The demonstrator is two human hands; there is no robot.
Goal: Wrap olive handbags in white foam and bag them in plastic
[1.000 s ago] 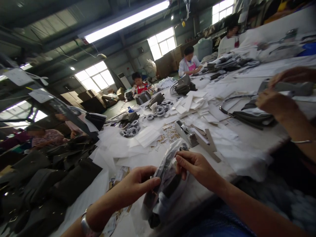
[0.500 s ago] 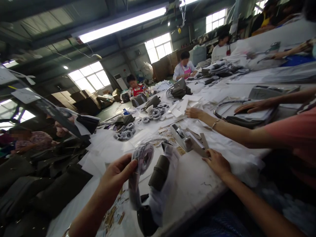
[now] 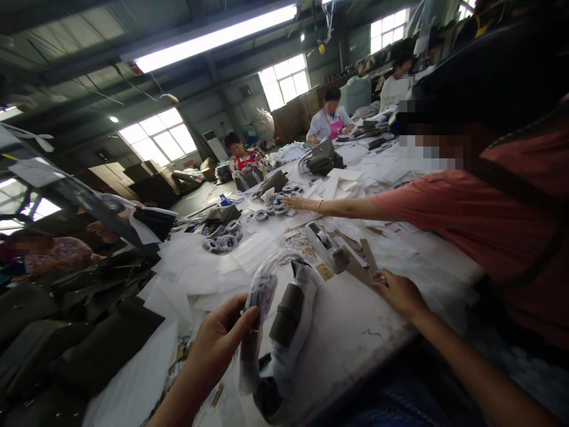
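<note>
A dark olive bag strap [image 3: 287, 314], looped and partly wrapped in white and clear film, stands in front of me over the near table edge. My left hand [image 3: 226, 329] pinches the film-wrapped left side of this loop between thumb and fingers. To the right, my right hand [image 3: 400, 295] has its fingers bent together by the near end of a grey-brown flat strip [image 3: 368, 256]; what lies between the fingertips is hidden. A grey tape dispenser [image 3: 326, 246] sits just beyond that hand.
A co-worker's arm [image 3: 342, 206] reaches across from the right towards several wrapped coils [image 3: 262, 214]. White foam sheets [image 3: 178, 267] cover the table's left part. Dark olive bags [image 3: 89, 338] are heaped at left. Another olive bag [image 3: 322, 157] stands farther back.
The co-worker on the right has leaned in, one hand moving left to the coils. My left hand and the strap have shifted slightly right and down. My right hand stays nearly in place.
</note>
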